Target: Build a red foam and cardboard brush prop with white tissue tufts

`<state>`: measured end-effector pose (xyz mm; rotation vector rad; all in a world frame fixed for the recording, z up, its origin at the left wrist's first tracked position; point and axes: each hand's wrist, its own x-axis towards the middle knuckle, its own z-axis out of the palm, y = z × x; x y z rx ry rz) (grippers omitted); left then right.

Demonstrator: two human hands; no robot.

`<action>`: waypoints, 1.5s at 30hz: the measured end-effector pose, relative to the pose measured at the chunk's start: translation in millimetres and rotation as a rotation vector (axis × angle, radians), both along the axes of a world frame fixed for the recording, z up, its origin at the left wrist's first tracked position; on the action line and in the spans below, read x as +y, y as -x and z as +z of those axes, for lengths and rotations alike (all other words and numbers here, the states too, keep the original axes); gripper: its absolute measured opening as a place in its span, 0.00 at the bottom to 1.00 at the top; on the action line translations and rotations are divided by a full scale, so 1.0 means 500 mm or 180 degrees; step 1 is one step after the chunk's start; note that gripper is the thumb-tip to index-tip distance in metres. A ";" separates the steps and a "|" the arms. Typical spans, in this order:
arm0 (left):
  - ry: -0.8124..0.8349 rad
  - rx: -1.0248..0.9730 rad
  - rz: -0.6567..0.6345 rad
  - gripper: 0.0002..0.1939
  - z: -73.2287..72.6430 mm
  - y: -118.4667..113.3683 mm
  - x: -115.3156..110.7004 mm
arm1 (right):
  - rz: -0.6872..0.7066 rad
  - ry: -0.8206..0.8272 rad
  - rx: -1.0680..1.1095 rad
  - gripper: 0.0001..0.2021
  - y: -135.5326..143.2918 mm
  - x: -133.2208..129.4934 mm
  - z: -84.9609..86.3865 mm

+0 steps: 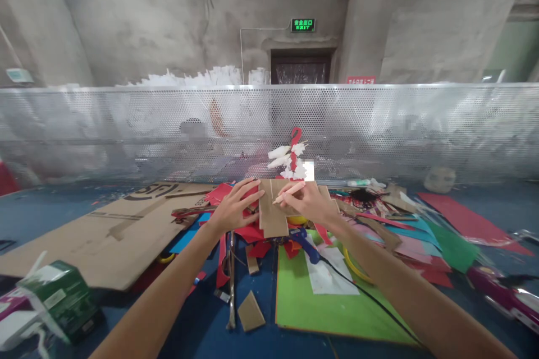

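Observation:
A piece of brown cardboard (274, 223) lies in the middle, over a pile of red scraps. My left hand (238, 203) rests at its left edge, palm down with the fingers spread. My right hand (309, 200) is closed around a pale pen (290, 190), whose tip points down-left at the cardboard's face. Just below the cardboard sits a blue glue gun (309, 248), its black cable running to the lower right. Behind the hands stands a red and white figure (295, 154).
A large cardboard sheet (109, 230) covers the left side. A green board (337, 314) lies front right. Coloured paper scraps (415, 230) and a red sheet (471, 219) are at right. A green box (63, 297) stands front left, and a perforated metal screen (126, 123) runs behind.

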<state>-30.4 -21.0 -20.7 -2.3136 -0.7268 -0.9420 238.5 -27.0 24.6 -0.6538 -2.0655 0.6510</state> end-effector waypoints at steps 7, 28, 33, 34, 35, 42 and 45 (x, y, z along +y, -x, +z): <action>0.0003 -0.0004 0.0000 0.35 0.001 0.000 0.000 | -0.0011 0.0176 0.0072 0.10 -0.001 -0.003 -0.006; -0.0026 0.0060 0.0029 0.33 0.001 0.001 0.002 | 0.0212 0.0443 0.0096 0.12 -0.012 -0.035 -0.023; -0.0050 0.0056 0.0066 0.33 0.001 0.002 0.002 | 0.0208 0.0417 -0.0006 0.10 -0.011 -0.030 -0.025; -0.0047 0.0057 0.0071 0.33 0.000 0.002 0.002 | 0.0215 0.0419 0.0032 0.10 -0.011 -0.030 -0.025; -0.0047 0.0058 0.0072 0.33 0.000 0.001 0.002 | 0.0211 0.0431 0.0095 0.10 -0.011 -0.030 -0.026; -0.0060 0.0035 0.0030 0.33 0.000 0.001 0.004 | 0.0271 0.0534 -0.0048 0.10 -0.015 -0.042 -0.026; -0.0059 0.0012 0.0034 0.33 0.000 0.002 0.004 | 0.0194 0.0538 0.0033 0.09 -0.017 -0.045 -0.025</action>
